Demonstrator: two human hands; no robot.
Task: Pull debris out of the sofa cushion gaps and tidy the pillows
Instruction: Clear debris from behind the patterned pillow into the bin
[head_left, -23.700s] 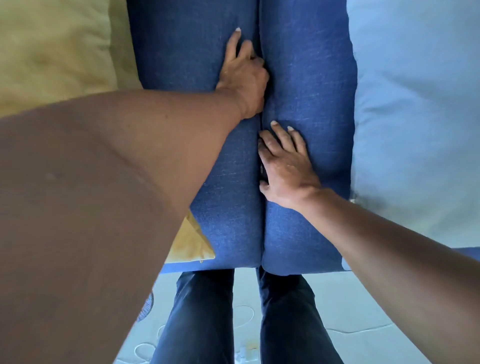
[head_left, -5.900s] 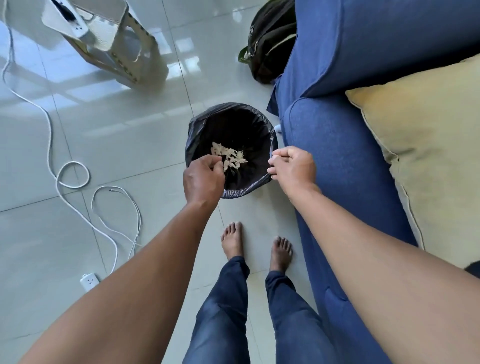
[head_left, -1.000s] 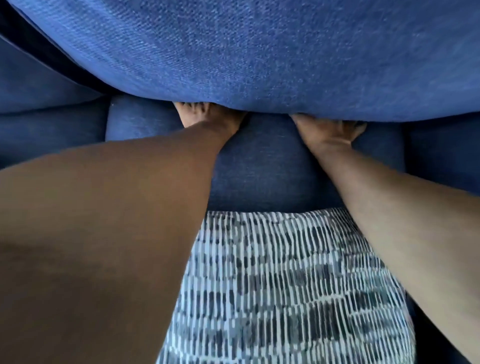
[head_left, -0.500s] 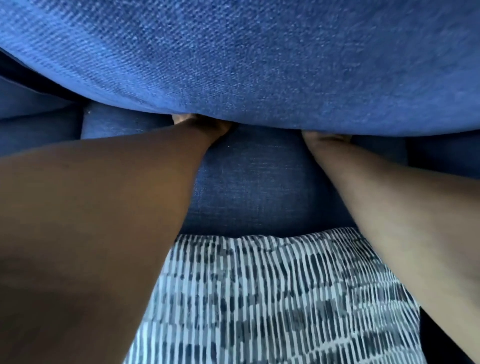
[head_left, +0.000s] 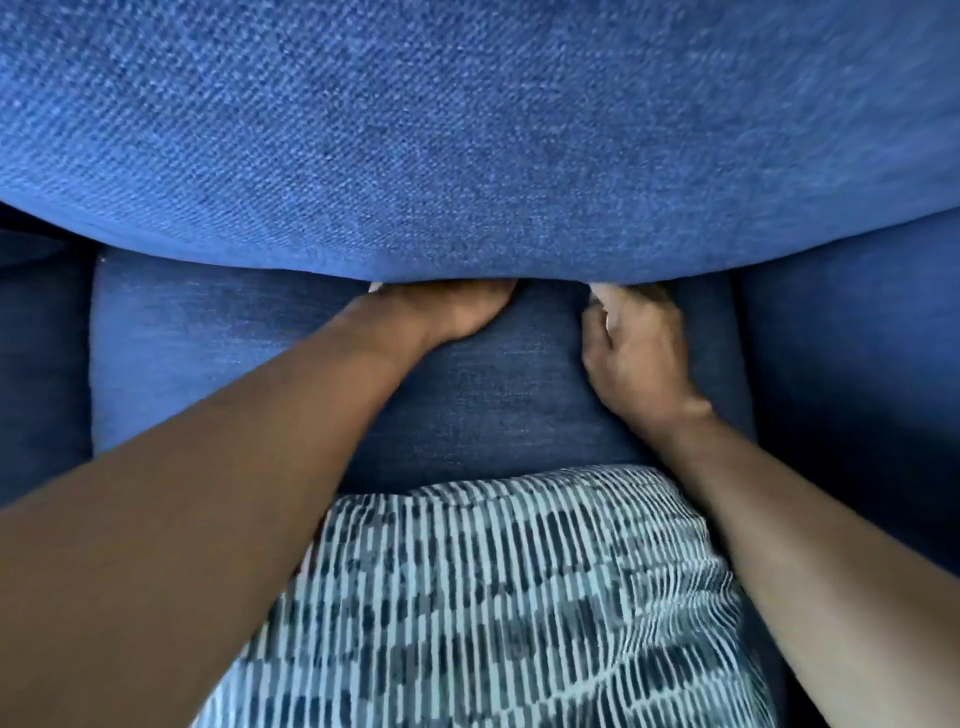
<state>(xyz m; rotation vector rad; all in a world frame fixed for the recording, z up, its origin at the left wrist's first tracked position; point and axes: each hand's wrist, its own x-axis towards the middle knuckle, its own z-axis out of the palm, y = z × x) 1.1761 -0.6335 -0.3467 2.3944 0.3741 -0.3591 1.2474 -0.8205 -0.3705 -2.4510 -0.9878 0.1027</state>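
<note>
1. Your left hand (head_left: 447, 312) lies knuckles-up on the flat dark-blue woven seat cushion (head_left: 488, 395); fingers go under the big blue coarse-weave back cushion (head_left: 478, 135), so can't tell if it's open or gripping anything.
2. Your right hand (head_left: 636, 353) is curled, fingers bent in toward the palm, fingertips at the same crease. Looks loosely closed; whether it holds something, can't tell. Slight motion blur there.
3. No debris visible; the gap where seat meets back cushion is covered by the cushion's overhang and both hands.
4. Back cushion: bulging, rounded lower edge, visible diagonal twill, fills the whole top half of the view. Seat cushion: finer weave, squared corners, seams on L and R.
5. Neighbouring blue seat cushions sit flush on either side, dark narrow gaps between.
6. Soft white pillow with dark-blue dashed stripes (head_left: 509, 613) lies on the seat's near part, between your forearms, touching both.
7. Open room: bare seat strip between pillow and hands, plus seat corner left of your L arm.
</note>
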